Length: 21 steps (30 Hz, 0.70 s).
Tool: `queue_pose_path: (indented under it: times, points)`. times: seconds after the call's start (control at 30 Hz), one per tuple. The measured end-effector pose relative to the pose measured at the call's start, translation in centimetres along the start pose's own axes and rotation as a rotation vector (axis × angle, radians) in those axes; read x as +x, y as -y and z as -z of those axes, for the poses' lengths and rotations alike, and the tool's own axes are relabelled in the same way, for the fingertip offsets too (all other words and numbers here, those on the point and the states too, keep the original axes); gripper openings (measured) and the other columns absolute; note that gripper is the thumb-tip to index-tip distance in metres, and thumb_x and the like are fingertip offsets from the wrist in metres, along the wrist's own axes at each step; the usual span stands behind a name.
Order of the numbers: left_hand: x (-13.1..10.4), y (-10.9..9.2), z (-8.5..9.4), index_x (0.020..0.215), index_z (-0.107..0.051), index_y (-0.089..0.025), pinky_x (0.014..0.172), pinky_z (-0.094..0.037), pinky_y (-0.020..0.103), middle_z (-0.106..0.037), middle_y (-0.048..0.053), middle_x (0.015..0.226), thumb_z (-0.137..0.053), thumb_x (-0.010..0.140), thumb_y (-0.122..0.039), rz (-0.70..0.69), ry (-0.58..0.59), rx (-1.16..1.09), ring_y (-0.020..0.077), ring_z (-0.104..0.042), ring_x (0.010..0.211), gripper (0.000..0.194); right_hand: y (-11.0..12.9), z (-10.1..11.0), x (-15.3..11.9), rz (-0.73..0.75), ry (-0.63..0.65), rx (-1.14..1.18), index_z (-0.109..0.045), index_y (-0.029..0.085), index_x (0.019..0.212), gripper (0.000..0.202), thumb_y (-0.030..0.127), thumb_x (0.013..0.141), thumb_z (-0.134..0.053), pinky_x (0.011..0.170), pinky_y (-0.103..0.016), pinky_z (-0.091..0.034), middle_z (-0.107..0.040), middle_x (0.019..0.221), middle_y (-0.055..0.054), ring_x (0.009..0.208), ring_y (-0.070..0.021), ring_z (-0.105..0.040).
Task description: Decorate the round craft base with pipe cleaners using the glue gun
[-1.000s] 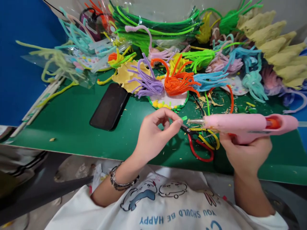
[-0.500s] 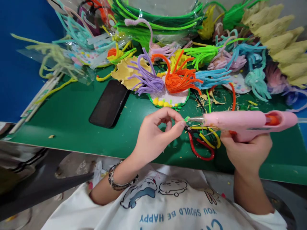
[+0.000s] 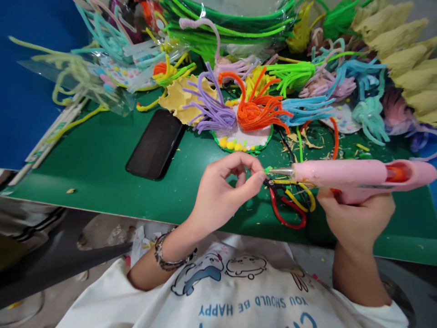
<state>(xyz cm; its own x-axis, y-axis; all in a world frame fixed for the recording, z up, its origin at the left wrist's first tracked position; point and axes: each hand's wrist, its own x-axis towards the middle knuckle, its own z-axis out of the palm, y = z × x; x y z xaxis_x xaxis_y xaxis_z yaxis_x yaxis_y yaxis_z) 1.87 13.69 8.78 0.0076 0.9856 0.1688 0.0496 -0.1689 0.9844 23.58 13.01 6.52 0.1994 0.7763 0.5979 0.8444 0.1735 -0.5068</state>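
Observation:
Between thumb and forefinger my left hand (image 3: pixel 227 193) pinches a small green piece (image 3: pixel 267 170). The metal nozzle of a pink glue gun (image 3: pixel 341 174) meets that piece from the right. My right hand (image 3: pixel 358 218) is wrapped round the gun's handle. Just beyond my left hand lies a round white pad (image 3: pixel 244 136) with a green rim and yellow dots. A purple pipe-cleaner tassel (image 3: pixel 218 116) and an orange one (image 3: pixel 257 113) rest on its far part. Scissors with red handles (image 3: pixel 288 223) lie below the nozzle.
A black phone (image 3: pixel 155 143) lies left of the pad on the green table (image 3: pixel 102 168). Along the back are piled green pipe cleaners (image 3: pixel 232 29), a blue tassel (image 3: pixel 309 110) and several other tassels. White sticks (image 3: pixel 51 139) lie at the left. Yellow scraps are scattered behind the gun.
The glue gun and my right hand have shifted slightly to the right in the view. My left hand keeps its pinch in nearly the same place. The camera view has moved a little.

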Motion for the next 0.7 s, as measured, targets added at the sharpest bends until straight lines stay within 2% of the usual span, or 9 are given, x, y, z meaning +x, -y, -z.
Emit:
queue_pose_path:
  times: [0.13, 0.23, 0.3, 0.37, 0.47, 0.57, 0.7]
  points:
    - [0.2, 0.1, 0.0, 0.067, -0.061, -0.018, 0.051, -0.04, 0.017, -0.061, -0.004, 0.064, -0.066, 0.079, -0.015, -0.003, 0.0, 0.01, 0.0063, -0.045, 0.054, 0.013, -0.6, 0.1, -0.1, 0.088, -0.034, -0.093, -0.037, 0.025, 0.053, 0.035, 0.035, 0.066, -0.068, 0.043, -0.027, -0.034, -0.038, 0.046, 0.005, 0.04, -0.0099, -0.036]
    - [0.2, 0.4, 0.0, 0.067, -0.061, -0.018, 0.052, -0.04, 0.016, -0.061, -0.004, 0.065, -0.065, 0.078, -0.015, -0.004, 0.002, 0.025, 0.0062, -0.045, 0.054, 0.012, -1.3, 0.0, 0.0, 0.246, -0.113, -0.188, -0.034, 0.025, 0.052, 0.043, 0.035, 0.066, -0.073, 0.044, -0.026, -0.034, -0.035, 0.045, 0.006, 0.039, -0.0081, -0.032]
    - [0.2, 0.5, 0.1, 0.068, -0.062, -0.018, 0.053, -0.04, 0.016, -0.062, -0.004, 0.065, -0.065, 0.078, -0.015, -0.011, -0.001, 0.04, 0.0063, -0.045, 0.054, 0.012, -1.8, -0.2, 0.0, 0.317, -0.15, -0.213, -0.037, 0.024, 0.053, 0.041, 0.033, 0.066, -0.075, 0.044, -0.025, -0.034, -0.035, 0.046, 0.006, 0.039, -0.0076, -0.032]
    - [0.1, 0.7, 0.2, 0.069, -0.062, -0.018, 0.053, -0.041, 0.017, -0.062, -0.003, 0.066, -0.065, 0.079, -0.016, -0.021, -0.011, 0.067, 0.0067, -0.046, 0.055, 0.011, -2.2, -0.2, 0.0, 0.313, -0.169, -0.216, -0.042, 0.024, 0.055, 0.037, 0.033, 0.066, -0.076, 0.045, -0.025, -0.035, -0.037, 0.048, 0.006, 0.041, -0.0083, -0.034]
    - [0.3, 1.0, 0.7, 0.071, -0.062, -0.017, 0.053, -0.041, 0.017, -0.064, -0.003, 0.068, -0.063, 0.082, -0.016, -0.063, -0.024, 0.16, 0.0073, -0.047, 0.056, 0.011, -2.8, -0.1, -0.3, 0.215, -0.152, -0.206, -0.041, 0.024, 0.056, 0.037, 0.035, 0.067, -0.074, 0.047, -0.027, -0.037, -0.039, 0.05, 0.004, 0.043, -0.0105, -0.039]
    - [1.4, 1.6, 1.9, 0.074, -0.063, -0.017, 0.054, -0.04, 0.019, -0.066, -0.002, 0.071, -0.061, 0.084, -0.015, -0.192, 0.031, 0.401, 0.0076, -0.049, 0.056, 0.01, -3.4, -0.1, -0.5, 0.128, -0.098, -0.2, -0.036, 0.025, 0.057, 0.038, 0.035, 0.07, -0.071, 0.049, -0.029, -0.038, -0.04, 0.049, 0.003, 0.043, -0.0122, -0.042]
    - [4.6, 2.6, 3.8, 0.078, -0.065, -0.019, 0.06, -0.037, 0.025, -0.066, 0.0, 0.075, -0.055, 0.093, -0.021, -0.483, 0.087, 0.955, 0.0101, -0.052, 0.059, 0.018, -4.2, -0.4, -0.5, 0.133, -0.092, -0.185, -0.037, 0.026, 0.057, 0.035, 0.034, 0.072, -0.068, 0.046, -0.028, -0.033, -0.039, 0.047, 0.004, 0.04, -0.0113, -0.039]
